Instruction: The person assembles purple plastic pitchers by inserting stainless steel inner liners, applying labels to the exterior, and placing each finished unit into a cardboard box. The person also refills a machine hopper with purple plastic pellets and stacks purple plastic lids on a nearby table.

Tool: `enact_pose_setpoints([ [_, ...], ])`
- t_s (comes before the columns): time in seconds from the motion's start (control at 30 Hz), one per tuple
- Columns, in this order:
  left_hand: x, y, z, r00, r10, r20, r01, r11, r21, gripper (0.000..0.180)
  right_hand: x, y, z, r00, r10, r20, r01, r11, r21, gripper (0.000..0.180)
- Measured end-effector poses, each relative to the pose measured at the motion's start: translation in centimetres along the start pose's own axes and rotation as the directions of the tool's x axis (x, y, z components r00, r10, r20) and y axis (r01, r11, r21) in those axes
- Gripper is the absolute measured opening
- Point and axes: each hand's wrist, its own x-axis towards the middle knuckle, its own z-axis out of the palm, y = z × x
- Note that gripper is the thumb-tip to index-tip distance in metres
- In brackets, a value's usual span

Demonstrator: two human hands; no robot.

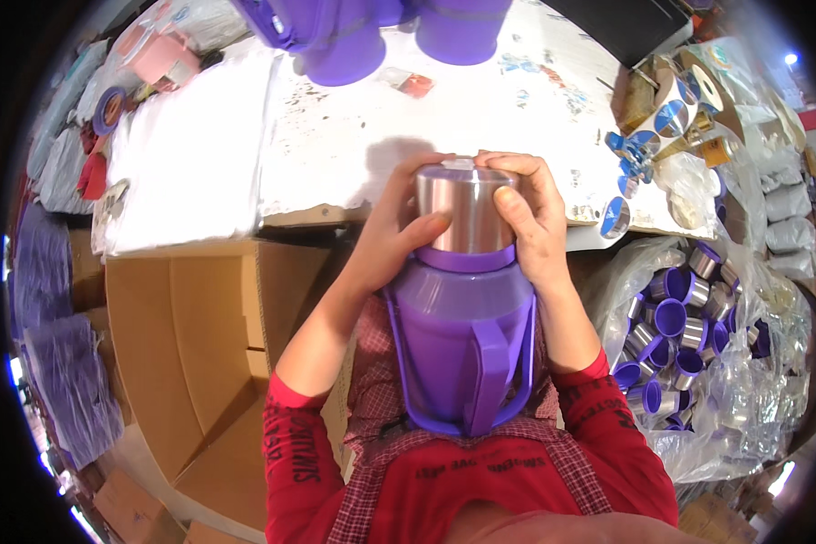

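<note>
A large purple vacuum flask (435, 326) with a side handle (488, 367) is held against my apron. Its top, at the table's near edge, carries a brushed-steel cup lid (458, 218) with a purple band below it. My left hand (392, 227) wraps the lid's left side, thumb pressed on the steel. From the right, my right hand (537, 218) closes round the same lid, with its thumb on the front and fingers over the top edge. The flask's far side is hidden.
More purple flasks (335, 45) stand at the back of the white table (335, 145). A white stack (190, 154) and a pink jug (160, 56) lie left; sticker rolls (671, 113) right. Below are an open carton (186, 344) and a plastic bag (743, 408) of steel-and-purple cups (669, 317).
</note>
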Motion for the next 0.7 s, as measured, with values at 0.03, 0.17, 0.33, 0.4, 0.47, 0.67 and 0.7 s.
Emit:
enact_pose_setpoints([
  [0.03, 0.1, 0.1, -0.2, 0.999, -0.033, -0.003, 0.033, 0.999, -0.004, 0.071, 0.1, 0.1, 0.1, 0.998, 0.057, 0.002, -0.057, 0.998, -0.012, 0.032],
  [0.17, 2.7, 1.8, -5.6, 0.997, -0.067, -0.034, 0.072, 0.976, 0.207, 0.040, 1.4, 1.0, -0.3, 0.986, 0.138, 0.091, -0.132, 0.989, -0.071, 0.040],
  [0.33, 7.3, 2.4, -24.1, 0.525, 0.506, -0.684, 0.253, 0.675, 0.693, 0.025, 3.9, 2.8, -1.3, 0.929, 0.344, 0.136, -0.369, 0.855, 0.363, 0.062],
  [0.4, 6.1, -0.2, -30.3, 0.537, 0.703, -0.467, 0.605, 0.065, 0.793, 0.026, 4.0, 3.7, -0.8, 0.892, 0.438, -0.108, -0.378, 0.856, 0.352, 0.058],
  [0.47, 5.6, -1.2, -34.3, 0.572, 0.468, -0.674, 0.651, 0.241, 0.720, 0.029, 3.7, 4.6, 0.1, 0.809, 0.574, -0.127, -0.466, 0.758, 0.456, 0.056],
  [0.67, 5.1, 2.4, -27.7, 0.668, 0.113, -0.735, 0.446, 0.731, 0.517, 0.026, 1.7, 6.1, 1.3, 0.775, 0.631, -0.029, -0.580, 0.729, 0.365, 0.035],
  [0.7, 5.5, 2.0, -24.4, 0.688, 0.060, -0.724, 0.342, 0.853, 0.395, 0.027, 1.3, 6.2, 1.3, 0.765, 0.643, -0.023, -0.599, 0.725, 0.338, 0.033],
])
